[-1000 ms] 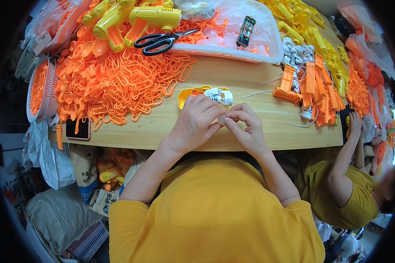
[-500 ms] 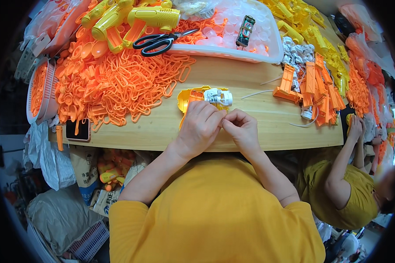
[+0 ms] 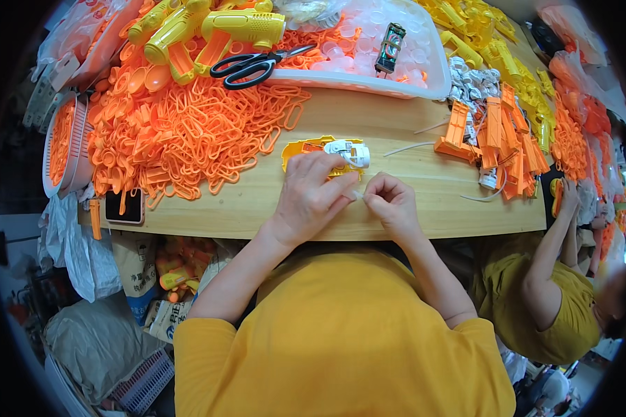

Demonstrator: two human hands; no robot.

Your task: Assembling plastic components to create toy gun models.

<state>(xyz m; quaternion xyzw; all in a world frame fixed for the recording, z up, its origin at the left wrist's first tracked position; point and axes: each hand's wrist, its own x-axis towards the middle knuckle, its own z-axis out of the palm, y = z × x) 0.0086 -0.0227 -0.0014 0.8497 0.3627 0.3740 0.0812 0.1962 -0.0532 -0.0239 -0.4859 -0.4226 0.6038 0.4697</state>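
On the wooden table before me lies a yellow toy gun shell [image 3: 293, 150], with a white mechanism [image 3: 348, 152] and an orange piece inside its front part. My left hand [image 3: 311, 191] is curled over the shell's lower part and hides its handle. Just to the right, my right hand [image 3: 392, 203] is closed in a pinch, apart from the shell. A tiny pale bit [image 3: 357, 196] shows between the two hands' fingertips; what it is I cannot make out. Whatever the right fingers hold is hidden.
Orange clips [image 3: 209, 132] are heaped at the left, near black-handled scissors [image 3: 247, 67] and a phone [image 3: 125, 206]. A white tub [image 3: 435, 76] of clear cups stands behind. Orange battery-box-like parts [image 3: 497, 132] with wires lie right. A co-worker's arm [image 3: 546, 254] is at far right.
My right hand has drawn slightly to the right, opening a small gap between the hands. The left hand has shifted slightly left and uncovers a little more of the table.
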